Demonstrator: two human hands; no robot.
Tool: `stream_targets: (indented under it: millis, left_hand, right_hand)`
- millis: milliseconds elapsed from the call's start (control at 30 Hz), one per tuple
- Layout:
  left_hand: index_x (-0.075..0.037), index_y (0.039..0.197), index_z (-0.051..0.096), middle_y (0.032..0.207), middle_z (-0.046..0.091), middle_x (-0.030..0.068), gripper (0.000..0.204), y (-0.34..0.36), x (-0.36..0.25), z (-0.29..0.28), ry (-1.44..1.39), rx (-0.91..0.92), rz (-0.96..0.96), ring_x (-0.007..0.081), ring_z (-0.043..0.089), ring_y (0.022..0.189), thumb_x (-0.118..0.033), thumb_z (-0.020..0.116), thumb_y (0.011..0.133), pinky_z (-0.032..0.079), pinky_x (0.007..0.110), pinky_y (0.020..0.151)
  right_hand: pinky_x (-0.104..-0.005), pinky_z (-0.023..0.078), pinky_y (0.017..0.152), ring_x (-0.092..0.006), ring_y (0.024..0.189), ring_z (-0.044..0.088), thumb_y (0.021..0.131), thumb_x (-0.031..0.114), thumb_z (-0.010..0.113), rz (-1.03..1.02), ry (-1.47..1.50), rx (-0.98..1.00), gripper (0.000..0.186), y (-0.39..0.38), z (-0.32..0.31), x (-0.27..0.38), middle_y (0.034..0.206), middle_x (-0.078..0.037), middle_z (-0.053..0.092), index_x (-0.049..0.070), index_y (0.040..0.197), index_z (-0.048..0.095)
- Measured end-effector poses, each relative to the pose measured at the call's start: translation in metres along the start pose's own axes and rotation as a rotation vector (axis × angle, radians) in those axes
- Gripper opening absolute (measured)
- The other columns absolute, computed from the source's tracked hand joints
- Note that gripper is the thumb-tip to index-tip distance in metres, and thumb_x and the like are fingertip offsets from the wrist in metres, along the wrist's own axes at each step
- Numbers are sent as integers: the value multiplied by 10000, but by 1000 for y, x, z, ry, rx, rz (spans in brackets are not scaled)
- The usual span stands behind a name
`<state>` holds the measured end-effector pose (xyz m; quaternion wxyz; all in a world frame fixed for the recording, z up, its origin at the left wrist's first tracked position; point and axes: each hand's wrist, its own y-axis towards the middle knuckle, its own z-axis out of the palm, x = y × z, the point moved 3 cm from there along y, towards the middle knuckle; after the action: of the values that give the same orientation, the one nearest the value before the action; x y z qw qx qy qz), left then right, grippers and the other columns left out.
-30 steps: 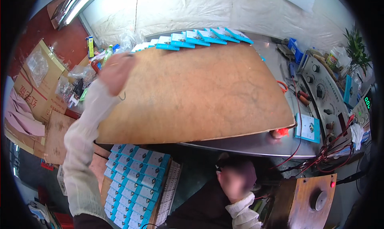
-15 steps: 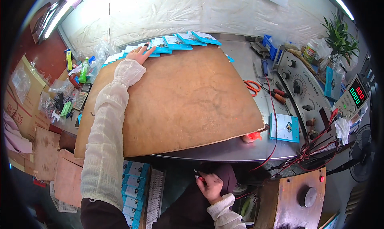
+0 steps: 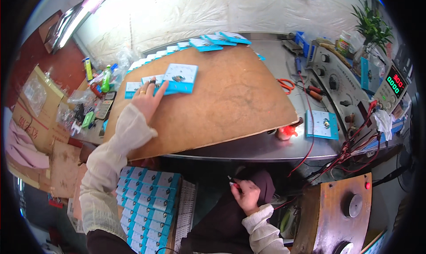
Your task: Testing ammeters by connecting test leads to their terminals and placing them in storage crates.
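On the brown board (image 3: 230, 103), my left hand (image 3: 148, 98) lies with its fingers spread across a few flat blue-and-white panels (image 3: 181, 74). These panels overlap one another, each with a small dark-and-gold part on its face. Farther back, more such panels (image 3: 213, 41) lie overlapping along the board's far edge. Low over my lap, my right hand (image 3: 246, 197) is closed around a slim red-handled tool with a thin tip (image 3: 233, 183); its exact kind is hidden by the fingers.
Stacked blue-and-white panels (image 3: 148, 200) fill a place below the bench at left, beside a white crate (image 3: 185, 209). Orange scissors (image 3: 286, 86), a soldering iron (image 3: 297, 65), screwdrivers, a lone panel (image 3: 322, 124) and a grey dial instrument (image 3: 337, 81) with red leads stand at right.
My left hand has drawn a few panels from the board's far edge toward me. The view has shifted, showing more of the lower stack. My right hand keeps its grip on the tool.
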<state>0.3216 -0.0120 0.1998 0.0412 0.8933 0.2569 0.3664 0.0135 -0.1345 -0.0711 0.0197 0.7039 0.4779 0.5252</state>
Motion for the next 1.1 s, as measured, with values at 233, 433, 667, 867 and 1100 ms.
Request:
stream_targets:
  millis: [233, 433, 667, 867, 1100]
  left_hand:
    - [-215, 1535, 412, 1431, 524, 194, 639, -100, 9, -27, 16, -182, 116, 340, 489, 1364, -131, 589, 928, 528, 432, 991]
    - [-69, 1189, 679, 937, 729, 153, 485, -156, 77, -13, -308, -5, -813, 289, 724, 840, -497, 589, 979, 582, 405, 670]
    - [-31, 902, 659, 670, 680, 61, 363, -164, 69, 45, -1714, 59, -794, 78, 600, 480, -362, 586, 1032, 417, 174, 402]
    - [28, 1193, 565, 978, 719, 126, 260, -249, 17, 14, -1552, -543, -1083, 163, 695, 783, -178, 577, 1034, 552, 258, 679]
    - [55, 1489, 347, 1342, 598, 144, 563, -271, -125, -17, -2288, -503, -990, 225, 670, 1063, -35, 562, 977, 560, 329, 847]
  right_hand:
    - [-404, 520, 625, -306, 676, 647, 801, 128, 779, -71, 25, 68, 184, -6, -1, 13, 761, -101, 673, 69, 965, 720]
    - [-362, 536, 671, -298, 722, 692, 819, 98, 785, 148, 119, 13, 154, -41, -41, 16, 817, -140, 717, 22, 947, 746]
    - [-309, 510, 631, -193, 658, 662, 846, 48, 773, 341, 1, -23, 121, -77, -89, 14, 756, -128, 692, -13, 941, 727]
    - [-261, 481, 618, -86, 650, 578, 883, 72, 760, 290, -73, -4, 139, -81, -84, 32, 727, -53, 661, -28, 967, 714]
    - [-284, 493, 613, -169, 650, 612, 796, 30, 831, 262, 20, 57, 161, -56, -62, 83, 766, -93, 668, -13, 900, 716]
